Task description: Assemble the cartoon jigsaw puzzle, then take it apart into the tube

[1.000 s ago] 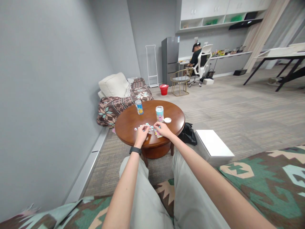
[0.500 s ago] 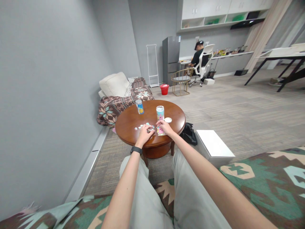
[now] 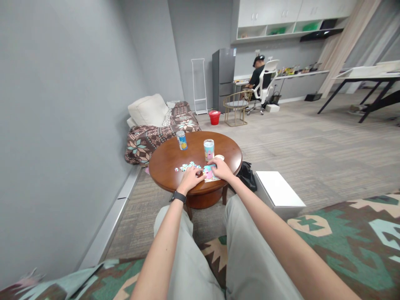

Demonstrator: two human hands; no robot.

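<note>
A partly joined jigsaw puzzle (image 3: 208,172), pink and light blue, lies flat near the front edge of the round brown table (image 3: 165,160). My left hand (image 3: 191,179) rests at its left edge, fingers spread. Over its upper right part is my right hand (image 3: 221,170), thumb and fingers apart, covering some of it. Loose puzzle pieces (image 3: 186,167) are heaped just beyond my left fingers. A pink and light-blue canister (image 3: 209,151) stands upright behind the puzzle. Its white round lid (image 3: 220,157) lies beside it, partly hidden by my right hand.
A blue tin (image 3: 181,141) with a yellow picture stands at the table's far left. On the floor to the right are a black bag (image 3: 247,176) and a white box (image 3: 278,188). Another person (image 3: 257,77) sits at a far desk.
My right hand has shifted slightly right, and more of the puzzle's picture shows between my hands. My left hand has moved a little toward the puzzle's edge, uncovering more loose pieces.
</note>
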